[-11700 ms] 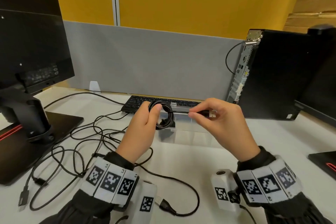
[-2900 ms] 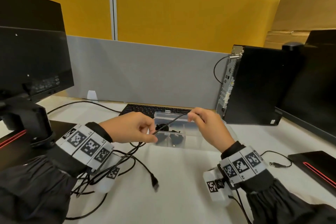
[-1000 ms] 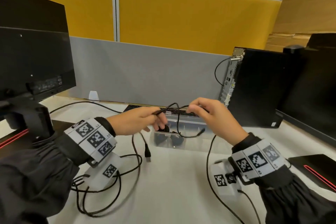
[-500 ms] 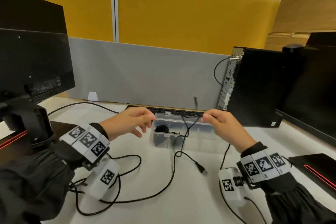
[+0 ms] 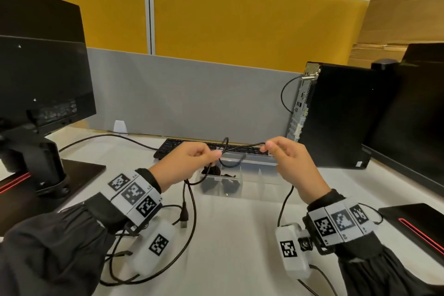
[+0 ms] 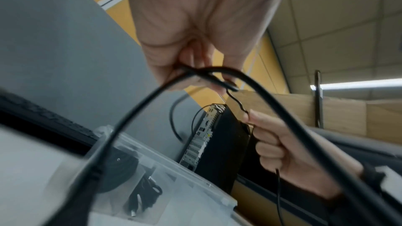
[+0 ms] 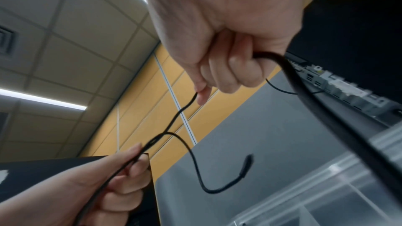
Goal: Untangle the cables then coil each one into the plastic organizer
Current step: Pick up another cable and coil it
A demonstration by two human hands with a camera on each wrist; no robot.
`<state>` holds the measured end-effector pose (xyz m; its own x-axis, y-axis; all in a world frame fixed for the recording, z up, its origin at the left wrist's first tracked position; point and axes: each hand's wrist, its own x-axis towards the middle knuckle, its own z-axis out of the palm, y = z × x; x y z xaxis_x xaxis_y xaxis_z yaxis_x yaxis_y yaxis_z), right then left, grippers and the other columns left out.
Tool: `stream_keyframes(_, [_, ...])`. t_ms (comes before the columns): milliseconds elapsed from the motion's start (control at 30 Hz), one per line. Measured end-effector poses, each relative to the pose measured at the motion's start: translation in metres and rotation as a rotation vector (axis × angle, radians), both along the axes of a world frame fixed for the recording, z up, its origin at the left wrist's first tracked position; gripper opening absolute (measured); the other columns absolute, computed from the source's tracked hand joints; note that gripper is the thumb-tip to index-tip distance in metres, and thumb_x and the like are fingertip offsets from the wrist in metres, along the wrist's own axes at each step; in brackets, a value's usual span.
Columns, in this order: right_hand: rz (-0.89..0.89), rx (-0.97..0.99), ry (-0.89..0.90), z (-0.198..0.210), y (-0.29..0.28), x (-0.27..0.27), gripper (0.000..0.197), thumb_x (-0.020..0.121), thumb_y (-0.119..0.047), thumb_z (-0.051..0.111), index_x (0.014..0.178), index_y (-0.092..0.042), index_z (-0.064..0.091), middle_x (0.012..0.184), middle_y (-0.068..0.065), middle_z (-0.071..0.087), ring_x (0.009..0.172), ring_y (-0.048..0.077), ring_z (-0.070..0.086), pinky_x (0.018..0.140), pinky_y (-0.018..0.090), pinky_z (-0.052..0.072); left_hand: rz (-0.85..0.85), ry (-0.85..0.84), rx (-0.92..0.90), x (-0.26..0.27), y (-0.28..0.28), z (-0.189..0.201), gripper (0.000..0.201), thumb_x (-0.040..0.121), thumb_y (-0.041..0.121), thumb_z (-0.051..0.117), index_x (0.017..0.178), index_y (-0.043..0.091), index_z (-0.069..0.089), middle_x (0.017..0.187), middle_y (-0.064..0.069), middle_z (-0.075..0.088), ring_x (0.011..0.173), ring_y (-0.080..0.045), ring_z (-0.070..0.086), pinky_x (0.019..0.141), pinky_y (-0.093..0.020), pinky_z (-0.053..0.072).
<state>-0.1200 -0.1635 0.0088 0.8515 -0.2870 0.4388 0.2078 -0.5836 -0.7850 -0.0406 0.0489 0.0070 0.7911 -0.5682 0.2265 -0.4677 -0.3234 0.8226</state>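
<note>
Pinching black cable (image 5: 242, 147) taut btwn left hand (image 5: 189, 166) & right hand (image 5: 292, 163), above clear organizer (image 5: 262, 176) on desk (image 5: 230, 243), prob. to start first coil loop w/ short end hanging free.

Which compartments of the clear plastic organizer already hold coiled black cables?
The two leftmost compartments of the clear plastic organizer, nearest the left hand, each hold a coiled black cable. The compartments toward the right hand show only bare dividers.
</note>
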Motion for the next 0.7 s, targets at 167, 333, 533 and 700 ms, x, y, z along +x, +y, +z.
stream_keyframes(167, [-0.044,0.053,-0.039,-0.006,0.003,0.004,0.024,0.097,-0.026,0.046,0.082,-0.021,0.064,0.070,-0.016,0.056,0.058,-0.008,0.050,0.060,0.017,0.033,0.049,0.262,-0.087,0.011,0.013,-0.003,0.043,0.087,0.044,0.057,0.062,0.021,0.030,0.053,0.006,0.022,0.046,-0.010,0.019,0.045,-0.019,0.020])
stream_keyframes(333, [-0.078,0.163,-0.062,-0.016,-0.003,0.009,0.024,0.098,-0.024,0.045,0.082,-0.020,0.063,0.057,-0.019,0.051,0.044,-0.006,0.045,0.050,0.011,0.029,0.109,0.655,-0.599,0.023,0.027,-0.004,0.039,0.098,0.026,0.044,0.062,0.022,0.030,0.047,0.008,0.022,0.037,-0.006,0.021,0.036,-0.015,0.027])
stream_keyframes(533, [-0.116,0.342,-0.033,-0.026,-0.009,0.009,0.025,0.098,-0.019,0.044,0.082,-0.015,0.063,0.056,-0.009,0.039,0.037,0.003,0.030,0.037,0.014,0.025,0.093,0.864,-1.189,0.037,0.045,-0.006,0.034,0.100,0.024,0.032,0.067,0.017,0.033,0.047,0.007,0.042,0.030,-0.005,0.028,0.044,-0.014,0.042])
stream_keyframes(700, [-0.125,0.377,-0.031,-0.029,-0.010,0.008,0.023,0.098,-0.023,0.044,0.088,-0.014,0.063,0.053,-0.006,0.036,0.038,0.003,0.026,0.037,0.017,0.024,0.191,0.800,-1.318,0.034,0.044,-0.008,0.031,0.099,0.017,0.033,0.068,0.016,0.035,0.071,-0.010,0.071,0.037,-0.006,0.048,0.053,-0.020,0.041])
